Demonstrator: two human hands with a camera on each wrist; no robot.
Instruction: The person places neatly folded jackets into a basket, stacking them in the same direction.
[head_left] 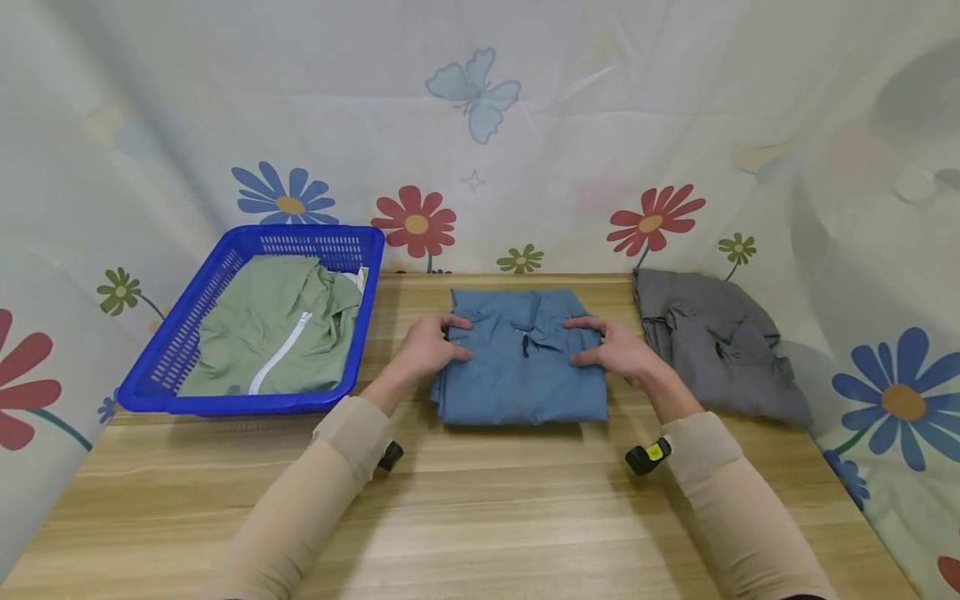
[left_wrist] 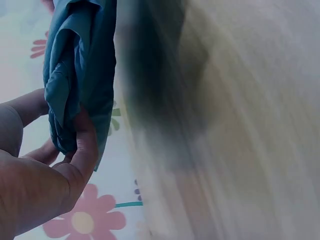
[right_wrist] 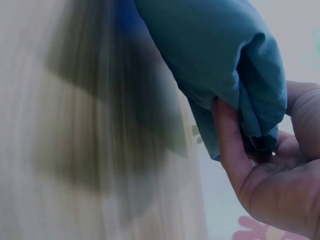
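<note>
A folded blue jacket [head_left: 525, 383] with a short dark zip pull is held flat between both hands, just above the table. At its left side my left hand [head_left: 427, 343] grips the folded layers. My right hand [head_left: 621, 348] holds the opposite side in the same way. In the left wrist view, fingers of the left hand [left_wrist: 45, 185] reach beneath the stacked edge of the jacket [left_wrist: 97, 75]. The right wrist view shows the right hand [right_wrist: 280, 195] with a finger under the jacket's rounded fold [right_wrist: 210, 50], and a blurred shadow on the wood below.
On the left stands a blue plastic basket [head_left: 240, 405] with a green garment [head_left: 255, 333] with a white zip inside. A folded grey garment [head_left: 720, 358] lies at the right of the wooden table [head_left: 510, 517]. Behind hangs a flower-printed curtain [head_left: 555, 167].
</note>
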